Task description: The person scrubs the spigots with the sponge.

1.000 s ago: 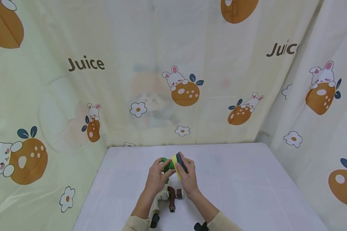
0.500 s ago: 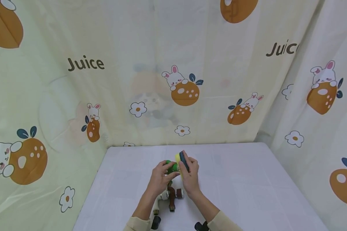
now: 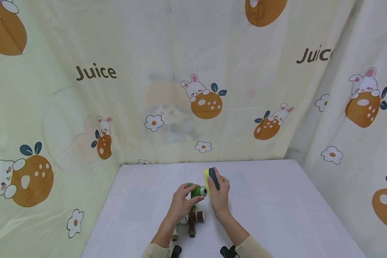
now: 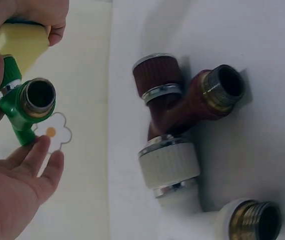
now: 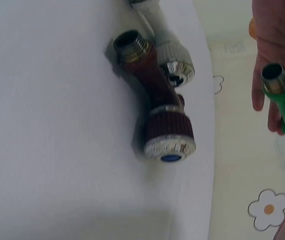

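My left hand (image 3: 180, 204) pinches a green tap (image 3: 197, 192) between thumb and fingers above the table, its silver-ringed knob end turned to the right. In the left wrist view the threaded brass mouth of the green tap (image 4: 38, 96) shows as an open ring. To its right, my right hand (image 3: 220, 197) grips a sponge (image 3: 207, 177) with a yellow side and a dark scouring side. The yellow face points toward the tap, a small gap from its knob end in the head view. Only a sliver of the right hand shows in the right wrist view.
Below the hands, a brown tap (image 3: 192, 223) lies on the white-covered table (image 3: 261, 208). Beside it is a white tap (image 4: 170, 165), partly hidden by the left arm in the head view. A patterned curtain (image 3: 132, 107) hangs behind the table.
The right hand has drawn the sponge to the right, off the green tap. The left hand has shifted slightly right, and the tap's knob end has come into view.
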`<state>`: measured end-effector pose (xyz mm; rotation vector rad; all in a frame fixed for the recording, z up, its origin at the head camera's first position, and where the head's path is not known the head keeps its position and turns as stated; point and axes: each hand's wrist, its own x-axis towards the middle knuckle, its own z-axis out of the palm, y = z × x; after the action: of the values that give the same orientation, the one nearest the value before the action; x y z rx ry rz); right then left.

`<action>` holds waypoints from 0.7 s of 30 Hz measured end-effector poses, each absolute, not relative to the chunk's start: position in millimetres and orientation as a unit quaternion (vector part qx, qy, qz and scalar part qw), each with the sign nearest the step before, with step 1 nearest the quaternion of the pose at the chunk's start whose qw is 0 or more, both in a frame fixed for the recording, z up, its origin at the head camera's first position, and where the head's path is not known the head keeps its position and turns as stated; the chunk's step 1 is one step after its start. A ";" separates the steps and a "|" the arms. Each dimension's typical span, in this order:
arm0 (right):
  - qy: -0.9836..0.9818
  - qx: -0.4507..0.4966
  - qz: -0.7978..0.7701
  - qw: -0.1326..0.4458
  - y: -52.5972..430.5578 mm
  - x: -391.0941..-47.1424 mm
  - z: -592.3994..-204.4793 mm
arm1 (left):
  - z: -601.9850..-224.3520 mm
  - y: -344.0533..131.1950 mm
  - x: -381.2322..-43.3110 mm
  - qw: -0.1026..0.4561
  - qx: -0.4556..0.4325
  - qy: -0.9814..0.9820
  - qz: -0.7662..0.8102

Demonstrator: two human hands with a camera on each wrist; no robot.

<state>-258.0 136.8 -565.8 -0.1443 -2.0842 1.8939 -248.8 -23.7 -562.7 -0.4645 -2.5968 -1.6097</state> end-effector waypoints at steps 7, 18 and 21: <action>-0.717 -0.108 0.667 0.171 160.0 -267.0 -579.0 | -577.5 -12.5 -250.6 0.019 -0.175 -0.817 -0.549; -0.735 -0.154 0.636 0.178 183.5 -273.0 -598.1 | -592.4 13.6 -250.9 0.080 -0.283 -0.896 -0.332; -0.740 -0.162 0.629 0.174 188.2 -272.2 -600.7 | -598.6 19.6 -247.8 0.074 -0.282 -0.914 -0.282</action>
<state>-272.2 188.2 -600.7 -0.4600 -2.0965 1.7838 -247.8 19.6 -598.6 -0.8475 -2.7434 -0.8470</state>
